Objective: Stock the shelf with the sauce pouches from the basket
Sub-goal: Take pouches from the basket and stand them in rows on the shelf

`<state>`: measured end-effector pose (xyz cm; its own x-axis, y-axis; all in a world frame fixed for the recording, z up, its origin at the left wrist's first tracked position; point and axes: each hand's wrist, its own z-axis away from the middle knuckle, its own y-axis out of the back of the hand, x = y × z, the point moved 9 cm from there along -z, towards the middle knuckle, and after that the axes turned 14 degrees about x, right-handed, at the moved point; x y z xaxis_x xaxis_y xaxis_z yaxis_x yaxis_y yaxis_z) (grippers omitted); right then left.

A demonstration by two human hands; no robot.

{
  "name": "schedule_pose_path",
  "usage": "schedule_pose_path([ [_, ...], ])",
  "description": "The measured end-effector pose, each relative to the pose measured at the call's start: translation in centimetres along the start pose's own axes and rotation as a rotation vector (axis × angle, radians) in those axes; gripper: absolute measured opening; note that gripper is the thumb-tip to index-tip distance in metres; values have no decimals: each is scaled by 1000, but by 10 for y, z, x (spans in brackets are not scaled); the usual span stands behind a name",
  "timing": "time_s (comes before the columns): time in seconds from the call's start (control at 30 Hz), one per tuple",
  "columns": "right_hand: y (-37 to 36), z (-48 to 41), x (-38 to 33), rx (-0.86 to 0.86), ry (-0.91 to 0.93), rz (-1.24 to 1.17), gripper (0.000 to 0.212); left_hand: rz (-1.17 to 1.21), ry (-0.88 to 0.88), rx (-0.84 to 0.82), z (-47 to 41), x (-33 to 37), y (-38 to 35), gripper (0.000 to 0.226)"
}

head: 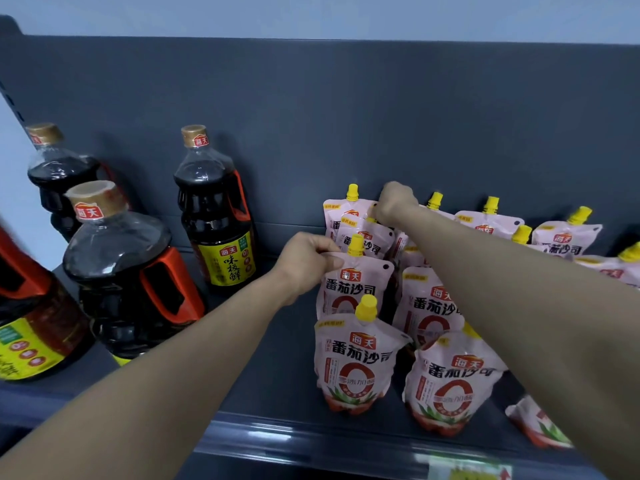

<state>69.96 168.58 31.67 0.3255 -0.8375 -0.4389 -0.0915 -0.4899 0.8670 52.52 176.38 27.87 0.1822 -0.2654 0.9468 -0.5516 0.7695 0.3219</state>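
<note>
Several pink sauce pouches with yellow caps stand in rows on the dark shelf [277,368]. My left hand [304,258] pinches the top left corner of the third pouch from the back in the left row [356,282]. My right hand [394,202] reaches deeper and grips the top of a pouch near the back [363,233], whose cap is hidden by the hand. In front, two pouches [353,362] [450,379] stand upright near the shelf edge. The basket is out of view.
Large dark soy sauce bottles [214,209] [121,271] with red handles stand on the left of the shelf. More pouches [564,233] line the back right. A pouch [536,424] lies tipped at the front right. The shelf's front rail [311,441] carries a price tag.
</note>
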Motion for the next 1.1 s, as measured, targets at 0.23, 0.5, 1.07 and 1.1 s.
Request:
schedule_pose_path([
  [0.23, -3, 0, 2, -10, -28, 14, 34, -9, 30, -35, 1, -1, -3, 23],
  [0.5, 0, 5, -4, -62, -61, 0, 36, -8, 80, -106, 6, 0, -5, 33],
  [1.07, 17, 25, -37, -85, 175, 43, 34, 62, 13, 152, 4, 19, 32, 43],
  [1.1, 28, 24, -39, -58, 167, -22, 27, 62, 0, 197, 3, 22, 38, 42],
])
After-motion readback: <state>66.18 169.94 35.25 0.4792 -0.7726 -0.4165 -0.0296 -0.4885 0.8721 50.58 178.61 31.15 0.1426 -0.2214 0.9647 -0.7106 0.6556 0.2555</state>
